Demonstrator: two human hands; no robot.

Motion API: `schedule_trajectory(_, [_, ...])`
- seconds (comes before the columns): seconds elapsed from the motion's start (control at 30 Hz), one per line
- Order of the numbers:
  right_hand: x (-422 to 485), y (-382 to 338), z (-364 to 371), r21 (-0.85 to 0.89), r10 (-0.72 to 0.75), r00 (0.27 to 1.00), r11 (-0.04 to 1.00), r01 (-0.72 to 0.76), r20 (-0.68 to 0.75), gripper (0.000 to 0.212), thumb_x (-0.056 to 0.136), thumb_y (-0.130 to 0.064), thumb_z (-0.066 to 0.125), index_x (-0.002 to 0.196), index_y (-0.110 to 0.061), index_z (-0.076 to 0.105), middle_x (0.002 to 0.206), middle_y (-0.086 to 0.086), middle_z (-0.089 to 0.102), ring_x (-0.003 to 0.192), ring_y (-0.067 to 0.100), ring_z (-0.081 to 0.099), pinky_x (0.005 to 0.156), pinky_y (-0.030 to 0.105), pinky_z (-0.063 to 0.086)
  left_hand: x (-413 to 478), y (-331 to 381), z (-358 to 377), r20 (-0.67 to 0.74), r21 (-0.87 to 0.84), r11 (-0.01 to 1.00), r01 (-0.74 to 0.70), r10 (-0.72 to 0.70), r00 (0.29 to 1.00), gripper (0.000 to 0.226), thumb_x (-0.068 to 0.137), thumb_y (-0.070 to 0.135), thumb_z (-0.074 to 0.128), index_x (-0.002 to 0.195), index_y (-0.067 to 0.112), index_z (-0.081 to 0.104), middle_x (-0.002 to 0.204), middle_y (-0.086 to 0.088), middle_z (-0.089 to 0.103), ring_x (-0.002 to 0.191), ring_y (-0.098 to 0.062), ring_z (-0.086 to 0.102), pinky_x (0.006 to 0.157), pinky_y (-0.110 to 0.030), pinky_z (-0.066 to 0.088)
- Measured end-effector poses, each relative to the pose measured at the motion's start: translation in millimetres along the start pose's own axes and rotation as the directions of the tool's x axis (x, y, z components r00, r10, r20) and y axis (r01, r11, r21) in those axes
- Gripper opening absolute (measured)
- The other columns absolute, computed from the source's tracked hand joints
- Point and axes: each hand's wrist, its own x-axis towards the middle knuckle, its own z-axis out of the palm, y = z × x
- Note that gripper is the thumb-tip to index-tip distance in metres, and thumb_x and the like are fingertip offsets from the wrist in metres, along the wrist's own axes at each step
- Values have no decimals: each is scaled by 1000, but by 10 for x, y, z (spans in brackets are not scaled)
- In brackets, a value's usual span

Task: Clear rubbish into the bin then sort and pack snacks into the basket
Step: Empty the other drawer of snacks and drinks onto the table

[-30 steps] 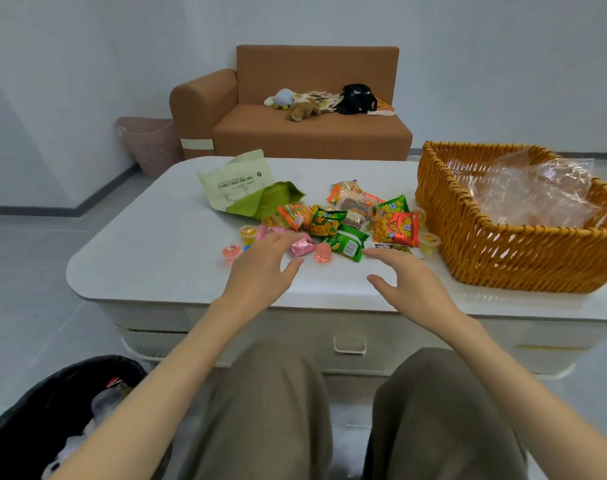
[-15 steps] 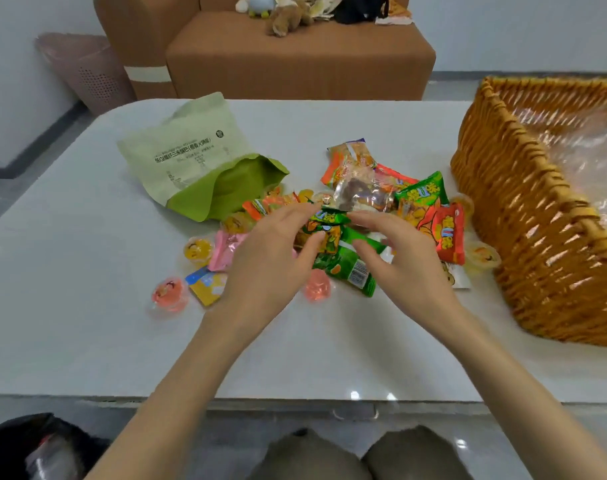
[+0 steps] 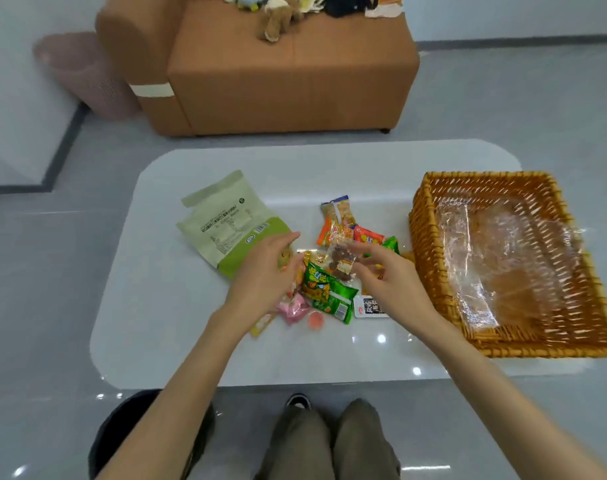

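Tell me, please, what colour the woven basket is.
The basket is golden orange, best seen in the head view.

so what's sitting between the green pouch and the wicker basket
In the head view, a pile of small snack packets, with the left hand open over it and the right hand pinching a clear packet.

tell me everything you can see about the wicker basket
The wicker basket is rectangular, woven from orange-brown cane, with low walls and a braided rim. It stands upright, open side up, on the right part of the white table. Crinkled clear plastic film lies inside over much of its floor; no snacks show in it. The right hand, pinching a clear packet, is just to its left, not touching it.
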Motion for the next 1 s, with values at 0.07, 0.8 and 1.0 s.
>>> schedule_trajectory(0.07, [-87, -407, -289, -27, 32, 999, 999, -32, 20, 32, 94, -17, 59, 126, -20, 62, 109, -8, 65, 89, -2, 58, 77, 16, 48, -106, 264, -422, 32, 16, 1000, 10, -10, 999, 41, 96, 27, 54, 136, 20, 52, 140, 1, 52, 129, -14, 45, 101, -21, 31])
schedule_trajectory(0.8, [-557, -909, -2461, -106, -3, 991, 994, -11, -133, 37, 95, -23, 57, 132, -28, 55, 127, -9, 60, 107, 6, 57, 92, 31, 52, -59, 2567, -935, 71, 73, 975, -210, 205, 976, 43, 98, 34, 48, 140, 26, 47, 144, 4, 47, 132, -14, 43, 105, -31, 35])
schedule_trajectory(1.0, [-741, -204, -3600, -111, -22, 983, 994, 1, -180, 33, 96, -21, 56, 128, -26, 58, 121, -13, 59, 104, 4, 55, 88, 19, 40, 85, 3606, -181, 15, 97, 967, -236, 235, 972, 44, 99, 34, 48, 142, 25, 44, 145, 4, 45, 133, -14, 41, 106, -32, 35])
